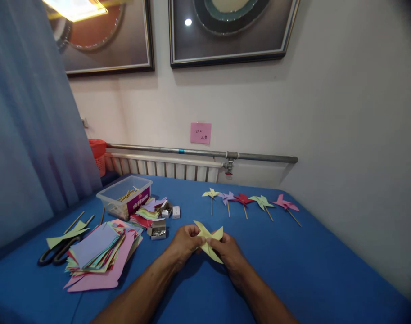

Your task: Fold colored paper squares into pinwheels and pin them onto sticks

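Sticks (128,195) in clear tub (115,202)

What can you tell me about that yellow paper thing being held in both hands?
The yellow paper pinwheel is a pale yellow sheet folded into pointed blades that fan out from a centre. It looks like thin craft paper and carries no stick that I can see. It is held just above the blue table, tilted toward the camera. The left hand pinches its left side and the right hand pinches near its middle, fingertips meeting at the centre. Nothing else touches it.
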`<action>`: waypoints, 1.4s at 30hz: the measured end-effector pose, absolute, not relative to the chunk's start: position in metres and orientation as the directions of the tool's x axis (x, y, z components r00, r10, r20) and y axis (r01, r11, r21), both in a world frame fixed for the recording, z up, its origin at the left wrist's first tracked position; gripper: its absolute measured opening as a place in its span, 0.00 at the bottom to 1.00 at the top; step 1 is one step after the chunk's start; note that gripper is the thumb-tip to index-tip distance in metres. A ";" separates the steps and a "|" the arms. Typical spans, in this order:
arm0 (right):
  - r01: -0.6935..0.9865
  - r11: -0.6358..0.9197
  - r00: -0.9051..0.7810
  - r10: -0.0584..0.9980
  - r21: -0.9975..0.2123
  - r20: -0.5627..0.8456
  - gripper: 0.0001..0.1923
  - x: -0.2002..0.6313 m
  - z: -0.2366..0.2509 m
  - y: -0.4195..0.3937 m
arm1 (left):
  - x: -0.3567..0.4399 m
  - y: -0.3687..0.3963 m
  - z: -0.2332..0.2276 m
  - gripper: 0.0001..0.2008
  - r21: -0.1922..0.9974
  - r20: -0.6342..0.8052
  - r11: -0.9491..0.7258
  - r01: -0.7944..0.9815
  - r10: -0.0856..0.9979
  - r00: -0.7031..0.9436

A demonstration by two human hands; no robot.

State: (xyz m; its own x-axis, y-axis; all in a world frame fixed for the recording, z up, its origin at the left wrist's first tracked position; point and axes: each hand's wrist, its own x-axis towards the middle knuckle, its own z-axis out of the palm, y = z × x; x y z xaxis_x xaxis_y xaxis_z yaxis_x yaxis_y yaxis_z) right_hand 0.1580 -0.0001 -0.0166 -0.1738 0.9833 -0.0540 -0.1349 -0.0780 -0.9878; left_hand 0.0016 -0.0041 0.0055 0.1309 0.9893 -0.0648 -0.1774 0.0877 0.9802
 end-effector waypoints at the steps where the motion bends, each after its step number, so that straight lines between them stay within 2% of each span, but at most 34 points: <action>1: -0.128 -0.072 -0.151 0.987 -0.989 -0.053 0.18 0.157 -0.018 0.000 | 0.002 -0.004 0.005 0.15 0.981 -0.061 0.082 -0.174 0.990 0.126; 17: -0.043 -0.051 -0.036 0.998 -0.998 -0.050 0.19 0.154 -0.016 -0.002 | 0.004 -0.007 0.009 0.12 0.974 -0.055 0.083 -0.211 0.989 0.134; 27: -0.063 -0.073 0.011 0.997 -0.995 -0.073 0.23 0.148 -0.031 0.010 | 0.004 -0.003 0.004 0.15 0.974 -0.047 0.074 -0.215 0.990 0.130; 31: -0.104 -0.067 0.017 0.997 -0.992 -0.069 0.22 0.147 -0.033 0.010 | 0.001 0.000 0.003 0.15 0.992 -0.033 0.048 -0.121 0.992 0.122; 33: -0.134 -0.065 0.010 0.998 -0.989 -0.066 0.21 0.149 -0.032 0.008 | -0.010 -0.001 0.012 0.11 0.998 0.019 -0.024 0.051 0.996 0.084; 35: -0.160 -0.072 -0.007 0.997 -0.984 -0.072 0.21 0.151 -0.028 0.007 | -0.031 -0.004 0.026 0.05 0.914 0.140 -0.140 0.382 0.990 0.029; 36: -0.165 -0.077 -0.013 0.997 -0.983 -0.076 0.21 0.153 -0.027 0.006 | -0.044 -0.005 0.034 0.05 0.793 0.209 -0.165 0.586 0.978 -0.008; 38: -0.160 -0.087 -0.010 0.996 -0.983 -0.086 0.20 0.155 -0.024 0.006 | -0.071 -0.009 0.048 0.09 0.506 0.241 -0.012 0.863 0.962 -0.128; 40: -0.150 -0.083 0.001 0.996 -0.985 -0.084 0.20 0.156 -0.023 0.006 | -0.093 -0.012 0.056 0.11 0.291 0.126 0.119 0.949 0.979 -0.161; 42: -0.143 -0.084 0.011 0.996 -0.986 -0.087 0.19 0.156 -0.023 0.007 | -0.105 -0.013 0.057 0.11 0.190 0.026 0.172 0.967 0.983 -0.180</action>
